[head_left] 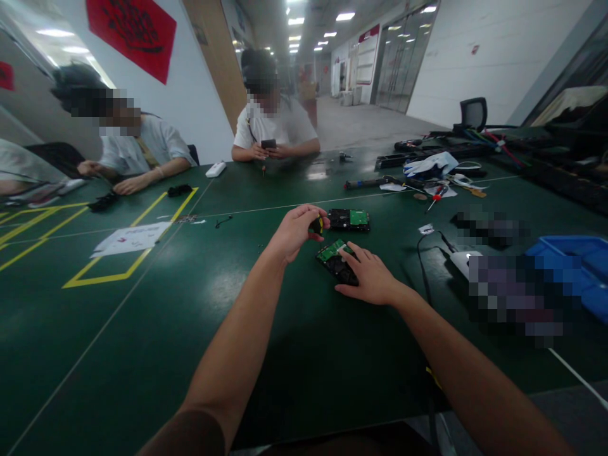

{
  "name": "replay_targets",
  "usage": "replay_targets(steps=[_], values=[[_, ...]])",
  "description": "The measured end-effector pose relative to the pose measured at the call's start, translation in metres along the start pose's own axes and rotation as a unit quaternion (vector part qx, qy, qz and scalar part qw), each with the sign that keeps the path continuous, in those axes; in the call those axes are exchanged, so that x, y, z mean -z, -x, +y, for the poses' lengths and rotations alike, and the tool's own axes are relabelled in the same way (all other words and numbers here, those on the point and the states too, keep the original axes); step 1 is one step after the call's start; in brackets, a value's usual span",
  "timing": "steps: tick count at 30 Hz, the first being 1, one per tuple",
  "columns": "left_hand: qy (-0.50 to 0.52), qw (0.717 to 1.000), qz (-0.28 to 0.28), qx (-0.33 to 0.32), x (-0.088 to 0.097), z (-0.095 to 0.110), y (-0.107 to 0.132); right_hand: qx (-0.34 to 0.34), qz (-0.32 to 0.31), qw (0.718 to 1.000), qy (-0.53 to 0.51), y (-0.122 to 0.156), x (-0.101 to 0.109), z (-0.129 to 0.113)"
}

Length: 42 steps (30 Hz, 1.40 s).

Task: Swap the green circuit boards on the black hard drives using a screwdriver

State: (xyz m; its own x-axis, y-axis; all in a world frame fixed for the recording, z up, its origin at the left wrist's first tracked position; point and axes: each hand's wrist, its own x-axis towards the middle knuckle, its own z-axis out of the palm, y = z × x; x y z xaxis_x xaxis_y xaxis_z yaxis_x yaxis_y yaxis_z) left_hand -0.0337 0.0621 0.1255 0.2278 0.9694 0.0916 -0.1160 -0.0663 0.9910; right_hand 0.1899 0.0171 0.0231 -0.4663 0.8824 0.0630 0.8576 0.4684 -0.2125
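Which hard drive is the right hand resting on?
The nearer, slanted drive, under the right hand's fingers; the farther drive lies squarer beyond it, clear of that hand.

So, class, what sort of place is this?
Probably an electronics workshop: a broad green table, a flat black-and-green circuit-board device under the right hand, and a red-handled screwdriver.

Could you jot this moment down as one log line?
left hand: holds black-and-yellow item | right hand: fingers spread on nearer green-and-black drive | farther drive: lies on green table
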Motion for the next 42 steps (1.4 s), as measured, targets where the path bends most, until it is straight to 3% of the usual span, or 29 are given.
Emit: replay_targets(steps=[8,17,27,42], values=[[0.014,1.000,0.009,-0.006,-0.001,-0.006,-0.003,-0.007,-0.011,1.000,-0.008,0.000,0.002,-0.001],[-0.159,0.985,0.051,-0.049,0.003,-0.005,-0.004,-0.001,-0.004,1.000,-0.011,0.000,0.001,-0.001],[-0.181,0.975,0.080,-0.105,0.005,-0.013,-0.008,0.001,-0.003,1.000,-0.009,0.000,0.002,-0.001],[-0.131,0.989,0.044,-0.042,0.003,-0.008,-0.006,-0.007,-0.007,1.000,-0.008,0.000,0.001,-0.001]])
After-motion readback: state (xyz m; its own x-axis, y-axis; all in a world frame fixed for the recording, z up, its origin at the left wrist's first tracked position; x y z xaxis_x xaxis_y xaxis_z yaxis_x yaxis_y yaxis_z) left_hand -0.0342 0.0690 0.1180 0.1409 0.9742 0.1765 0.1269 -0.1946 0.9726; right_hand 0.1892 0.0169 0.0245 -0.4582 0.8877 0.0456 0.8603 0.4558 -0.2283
